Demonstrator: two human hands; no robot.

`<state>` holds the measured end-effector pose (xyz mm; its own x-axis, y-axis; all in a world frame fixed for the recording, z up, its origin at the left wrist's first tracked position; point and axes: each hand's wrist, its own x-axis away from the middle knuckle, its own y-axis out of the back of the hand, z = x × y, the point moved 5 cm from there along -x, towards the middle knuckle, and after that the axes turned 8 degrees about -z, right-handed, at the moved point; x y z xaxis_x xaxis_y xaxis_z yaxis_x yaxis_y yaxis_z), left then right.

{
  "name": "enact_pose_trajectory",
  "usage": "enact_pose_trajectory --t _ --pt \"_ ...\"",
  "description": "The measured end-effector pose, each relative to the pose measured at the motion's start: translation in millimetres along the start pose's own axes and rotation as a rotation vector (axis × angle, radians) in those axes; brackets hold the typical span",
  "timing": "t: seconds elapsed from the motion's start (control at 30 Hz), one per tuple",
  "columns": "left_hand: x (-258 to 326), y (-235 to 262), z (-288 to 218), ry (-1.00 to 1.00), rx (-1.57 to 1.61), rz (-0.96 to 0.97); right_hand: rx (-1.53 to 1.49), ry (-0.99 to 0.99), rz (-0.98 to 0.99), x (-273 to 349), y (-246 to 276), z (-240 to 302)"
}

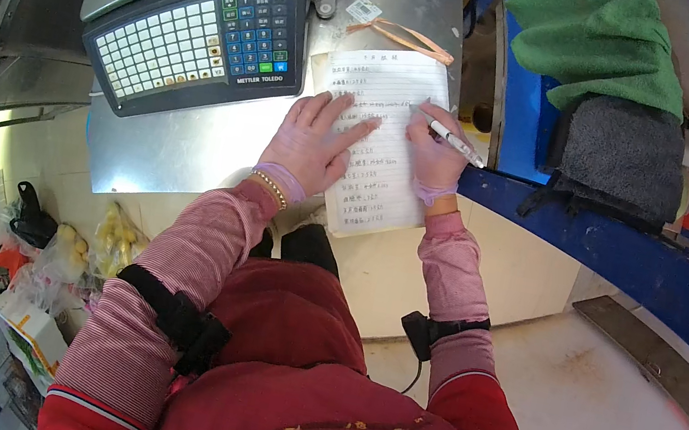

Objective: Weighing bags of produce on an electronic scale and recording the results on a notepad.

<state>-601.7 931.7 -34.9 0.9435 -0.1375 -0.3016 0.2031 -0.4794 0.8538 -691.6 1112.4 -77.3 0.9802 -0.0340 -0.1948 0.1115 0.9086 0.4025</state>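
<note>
Notebook [385, 190] beneath both hands | left hand [316, 139] spread across it | right hand [434, 159] clamped around white pen [460, 145]

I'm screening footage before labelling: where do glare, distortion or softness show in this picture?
Head view: bright glare whitens part of the steel table, left of the notebook; head view: the blue beam at right bows with the fisheye, and the corners go black; head view: the notebook's writing is small and somewhat soft, too fine to read reliably.
</note>
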Motion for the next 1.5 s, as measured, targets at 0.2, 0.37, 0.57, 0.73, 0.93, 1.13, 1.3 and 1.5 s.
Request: enact_pose_trajectory --t 0.2,0.37,0.57,0.73,0.93,1.13,1.3,1.5 --pt "0.6 -1.3 0.4 0.001 -0.008 0.0 -0.019 0.001 -0.017 1.5 0.0 -3.6" --pt "0.7 -0.2 1.1 0.016 -0.005 0.007 -0.056 -0.073 -0.015 2.3 -0.5 -3.1" --pt "1.9 -2.0 5.4 0.052 0.004 0.022 -0.101 -0.115 -0.031 3.6 -2.2 -6.8" --pt "2.6 3.5 15.1 0.225 0.276 -0.003 -0.235 -0.056 -0.102 5.3 2.5 -1.7" --pt "4.8 7.8 20.9 0.303 0.435 -0.077 -0.319 -0.031 -0.087 2.6 4.2 10.6" --pt "6.1 8.1 19.2 0.31 0.437 -0.058 -0.353 -0.043 -0.066 4.2 3.3 7.9" --pt "6.2 8.1 16.9 0.296 0.403 -0.063 -0.386 -0.081 -0.053 5.1 3.1 4.3" --pt "6.2 9.6 13.5 0.254 0.356 -0.085 -0.415 -0.108 -0.032 2.0 2.5 3.8"
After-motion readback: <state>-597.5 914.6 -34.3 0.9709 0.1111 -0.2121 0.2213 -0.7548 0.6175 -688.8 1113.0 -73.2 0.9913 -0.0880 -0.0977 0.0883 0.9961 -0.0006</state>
